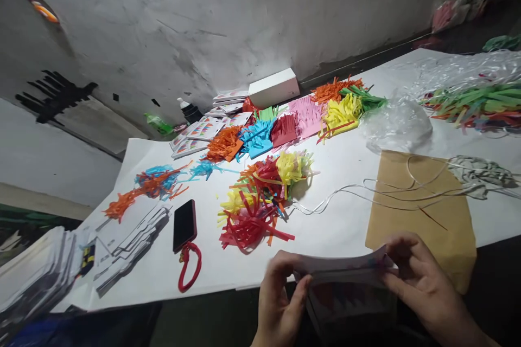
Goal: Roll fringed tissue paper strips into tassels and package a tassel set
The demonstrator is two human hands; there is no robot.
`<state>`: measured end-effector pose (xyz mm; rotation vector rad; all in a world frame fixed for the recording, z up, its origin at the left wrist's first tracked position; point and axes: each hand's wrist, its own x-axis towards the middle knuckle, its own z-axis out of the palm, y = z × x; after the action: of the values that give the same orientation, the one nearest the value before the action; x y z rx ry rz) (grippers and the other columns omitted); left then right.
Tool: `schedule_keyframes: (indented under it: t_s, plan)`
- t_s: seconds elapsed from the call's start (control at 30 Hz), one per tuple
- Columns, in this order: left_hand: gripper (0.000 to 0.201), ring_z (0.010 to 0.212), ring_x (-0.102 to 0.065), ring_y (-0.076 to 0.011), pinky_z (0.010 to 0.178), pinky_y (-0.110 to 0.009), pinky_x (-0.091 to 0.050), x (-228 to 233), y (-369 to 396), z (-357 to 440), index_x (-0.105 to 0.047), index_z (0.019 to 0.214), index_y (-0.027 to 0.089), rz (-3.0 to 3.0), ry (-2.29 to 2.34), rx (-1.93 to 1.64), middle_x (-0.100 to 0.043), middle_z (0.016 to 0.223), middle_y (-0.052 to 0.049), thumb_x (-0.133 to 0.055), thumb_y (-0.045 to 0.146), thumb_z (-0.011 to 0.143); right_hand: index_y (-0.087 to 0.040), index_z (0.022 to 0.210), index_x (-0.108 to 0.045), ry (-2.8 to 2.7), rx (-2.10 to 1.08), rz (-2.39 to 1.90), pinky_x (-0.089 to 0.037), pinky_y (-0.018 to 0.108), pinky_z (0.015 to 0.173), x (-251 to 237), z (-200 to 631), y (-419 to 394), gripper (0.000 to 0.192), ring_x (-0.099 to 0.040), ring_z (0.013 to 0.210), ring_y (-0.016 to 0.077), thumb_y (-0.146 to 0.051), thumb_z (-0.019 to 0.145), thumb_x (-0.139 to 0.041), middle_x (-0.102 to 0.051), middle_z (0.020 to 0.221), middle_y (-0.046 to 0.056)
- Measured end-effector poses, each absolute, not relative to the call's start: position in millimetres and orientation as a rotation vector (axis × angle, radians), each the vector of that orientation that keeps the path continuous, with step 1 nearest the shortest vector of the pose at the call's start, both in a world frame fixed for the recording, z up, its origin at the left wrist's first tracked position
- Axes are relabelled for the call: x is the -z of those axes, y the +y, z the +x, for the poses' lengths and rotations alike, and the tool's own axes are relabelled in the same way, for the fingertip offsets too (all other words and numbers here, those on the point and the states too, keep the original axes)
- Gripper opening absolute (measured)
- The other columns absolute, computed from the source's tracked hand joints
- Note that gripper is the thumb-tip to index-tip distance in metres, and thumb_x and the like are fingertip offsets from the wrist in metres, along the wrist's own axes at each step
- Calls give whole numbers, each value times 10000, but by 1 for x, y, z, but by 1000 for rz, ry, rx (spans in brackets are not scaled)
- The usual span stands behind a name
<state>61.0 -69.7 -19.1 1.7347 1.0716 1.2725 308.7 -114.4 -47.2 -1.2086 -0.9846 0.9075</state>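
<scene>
At the left end of the table draped in white sheeting, a thick pile of white papers in clear plastic lies near, with a fanned stack of white printed strips just to its right. Beyond these strips sits a loose tangle of orange and blue paper fringe. Next comes a black-screened phone, its red braided wrist loop trailing towards the near edge.

On the far side, printed white cards with coloured pictures lie by a dark bottle with a white cap. A row of fringed paper bundles in orange, blue, dark red, pink and yellow runs rightward from the cards, in front of a plain white oblong box. Nearer lies a mixed heap of red and yellow fringe.

At the near edge, right of centre, the left hand grips the left end of a thin pale packet with faint coloured print; the right hand pinches its right end between thumb and fingers.

Farther right, a thin white cord crosses a brown paper envelope, beyond which sits a crumpled clear plastic bag. Multicoloured fringe under clear plastic fills the far right.
</scene>
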Motion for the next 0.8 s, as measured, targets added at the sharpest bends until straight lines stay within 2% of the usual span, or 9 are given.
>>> schedule_keyframes:
  t_s: [0.07,0.1,0.17,0.23,0.33,0.4,0.57,0.7,0.8]
  plan:
    - [413,769,-616,-150,684,-219,-521,29,-72,63,-614,1303,289,1549,1066,-1300,-641,923,-25,-703,211,908,-329,1174,-614,-941,-1157,-1168,-581,228,664,46,308,-113,352,-690,795,172,-322,846,-743,-688,921,0]
    - [382,757,-603,-152,668,-222,-508,31,-72,64,-639,1279,284,1514,1027,-1259,-628,903,-25,-709,230,907,-308,1125,-652,-992,-1275,-1133,-563,226,648,44,308,-112,286,-663,761,165,-320,851,-732,-667,885,-2]
    - [152,723,-571,-152,632,-229,-472,33,-72,66,-736,1060,258,1518,896,-1149,-588,827,-19,-706,247,911,-237,853,-700,-1118,-1406,-1051,-515,227,611,38,309,-108,83,-587,688,149,-318,848,-719,-592,783,-5]
    - [71,705,-552,-155,616,-243,-454,33,-72,69,-749,952,262,1534,784,-1145,-550,784,-12,-683,251,928,-208,695,-689,-1147,-1381,-1007,-482,232,589,32,308,-103,197,-535,660,141,-328,849,-717,-532,745,-4]
    - [164,713,-546,-162,631,-271,-465,35,-72,77,-748,1044,335,1600,722,-1351,-508,784,-1,-670,237,938,-263,787,-782,-986,-1291,-946,-479,226,561,27,304,-99,81,-547,654,135,-336,823,-780,-551,785,2]
    - [159,718,-541,-165,650,-292,-473,36,-72,81,-764,1012,350,1667,703,-1431,-499,783,-4,-688,240,926,-298,804,-809,-914,-1301,-885,-486,221,546,27,302,-98,62,-568,641,131,-342,777,-842,-580,784,6]
    - [102,813,-624,-225,717,-366,-531,21,-71,80,-779,879,328,1686,656,-1293,-616,866,-57,-689,342,924,-260,629,-738,-941,-1198,-865,-532,250,603,33,302,-97,186,-628,687,154,-292,730,-891,-652,795,15]
    - [230,1031,-716,-351,840,-461,-587,6,-78,78,-758,906,257,1585,748,-1035,-670,1238,-134,-723,482,881,-286,749,-728,-1264,-939,-755,-595,376,749,35,313,-89,134,-708,850,240,-290,880,-756,-740,805,31]
    - [266,976,-752,-319,825,-392,-598,6,-84,85,-744,938,234,1594,882,-1126,-745,1181,-144,-778,479,841,-316,1007,-725,-1659,-575,-711,-567,473,943,37,326,-84,123,-720,1053,262,-245,966,-634,-808,956,23]
